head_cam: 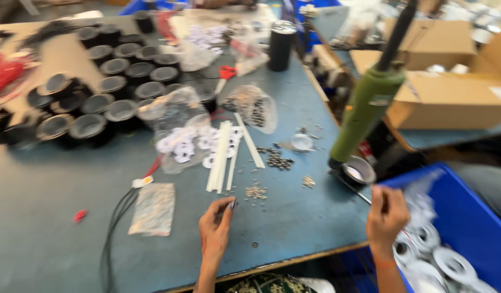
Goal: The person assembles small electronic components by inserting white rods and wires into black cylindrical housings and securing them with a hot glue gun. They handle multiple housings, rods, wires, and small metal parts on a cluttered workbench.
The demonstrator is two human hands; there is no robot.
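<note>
Hands are working at the table edge: left hand (215,225) is pinching something tiny near little screws (255,191), right hand (386,212) is gripping a thin stick beside the green tool (367,111). Probably picking parts; steady aim needed next.

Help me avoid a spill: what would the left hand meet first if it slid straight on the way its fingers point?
Probably the small pile of tiny metal parts just beyond the left hand; the white strips lie further on. The picture is blurred, so this is uncertain.

Bright even light, heavy motion blur
</note>
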